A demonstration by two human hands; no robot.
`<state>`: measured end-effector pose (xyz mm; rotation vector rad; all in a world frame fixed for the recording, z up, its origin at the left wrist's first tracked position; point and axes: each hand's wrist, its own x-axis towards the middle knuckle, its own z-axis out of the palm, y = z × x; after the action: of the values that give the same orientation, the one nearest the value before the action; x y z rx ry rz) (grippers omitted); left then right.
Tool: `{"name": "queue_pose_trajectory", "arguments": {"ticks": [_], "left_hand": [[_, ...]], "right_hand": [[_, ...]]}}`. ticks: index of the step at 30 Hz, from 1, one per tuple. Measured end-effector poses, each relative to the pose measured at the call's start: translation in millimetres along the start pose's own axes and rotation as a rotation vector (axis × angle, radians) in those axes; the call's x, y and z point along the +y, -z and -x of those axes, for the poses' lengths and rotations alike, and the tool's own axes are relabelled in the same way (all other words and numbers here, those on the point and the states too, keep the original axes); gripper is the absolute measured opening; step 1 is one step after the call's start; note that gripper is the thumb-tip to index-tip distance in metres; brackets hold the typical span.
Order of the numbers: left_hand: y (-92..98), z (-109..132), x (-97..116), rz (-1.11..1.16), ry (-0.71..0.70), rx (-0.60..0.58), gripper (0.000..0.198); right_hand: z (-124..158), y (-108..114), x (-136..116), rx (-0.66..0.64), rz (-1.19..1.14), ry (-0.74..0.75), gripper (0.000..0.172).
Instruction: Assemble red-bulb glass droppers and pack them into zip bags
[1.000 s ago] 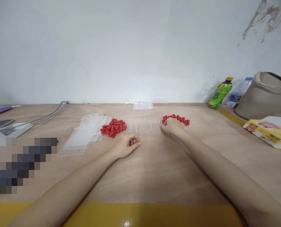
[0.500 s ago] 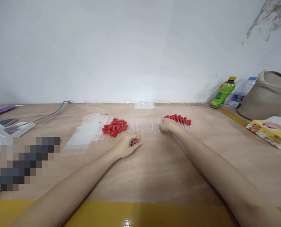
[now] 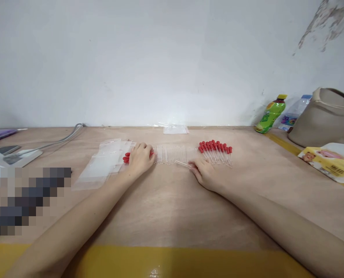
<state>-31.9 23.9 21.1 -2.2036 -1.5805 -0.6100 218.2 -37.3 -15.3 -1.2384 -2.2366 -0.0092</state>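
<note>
Since a second ago my left hand has crossed to the pile of red bulbs, and my right hand has drawn back from the capped droppers. On the surface, the plastic bags lie unfilled. The row of bare tubes is long, so I judge most capping remains. Right fingers pinch one glass tube; left fingers cover the bulbs, grip unclear.

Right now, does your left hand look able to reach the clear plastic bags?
Probably yes: the left hand rests on the red caps, right beside the plastic bags, with nothing lying between them.
</note>
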Motion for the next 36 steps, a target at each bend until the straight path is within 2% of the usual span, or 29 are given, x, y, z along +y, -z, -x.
{"name": "queue_pose_trajectory", "arguments": {"ticks": [4, 8, 11, 13, 16, 18, 22, 25, 27, 33, 36], "left_hand": [[-6.3, -11, 2, -0.103, 0.056, -0.063, 0.028], [-9.3, -17, 2, -0.129, 0.09, -0.108, 0.03], [-8.8, -19, 2, -0.149, 0.107, -0.097, 0.029], [-5.9, -17, 2, -0.14, 0.106, -0.048, 0.028], [2.9, -6, 8, -0.009, 0.04, 0.066, 0.025], [9.6, 8, 14, 0.173, -0.083, 0.091, 0.023], [14.0, 37, 25, 0.447, -0.254, -0.031, 0.015], [9.7, 47, 29, 0.547, -0.236, -0.134, 0.01], [6.4, 47, 31, 0.59, -0.19, -0.16, 0.008], [-0.1, 41, 41, 0.647, -0.208, -0.163, 0.015], [-1.3, 42, 42, 0.672, -0.184, -0.087, 0.016]], "right_hand": [[1, -6, 0, 0.015, -0.012, 0.025, 0.025], [0, -4, -2, 0.005, -0.02, -0.002, 0.025], [0, -2, -2, 0.003, -0.029, -0.014, 0.022], [0, -1, -2, 0.015, -0.038, -0.013, 0.021], [0, 0, -2, 0.065, -0.057, 0.004, 0.016], [0, -1, -2, 0.098, -0.072, 0.012, 0.013], [0, -5, 1, 0.126, -0.105, 0.013, 0.011], [-1, -7, 3, 0.138, -0.118, 0.029, 0.011], [-1, -7, 4, 0.133, -0.122, 0.035, 0.011], [-1, -3, -1, 0.094, -0.109, 0.017, 0.014], [1, -1, -7, 0.073, -0.129, 0.016, 0.015]]}}
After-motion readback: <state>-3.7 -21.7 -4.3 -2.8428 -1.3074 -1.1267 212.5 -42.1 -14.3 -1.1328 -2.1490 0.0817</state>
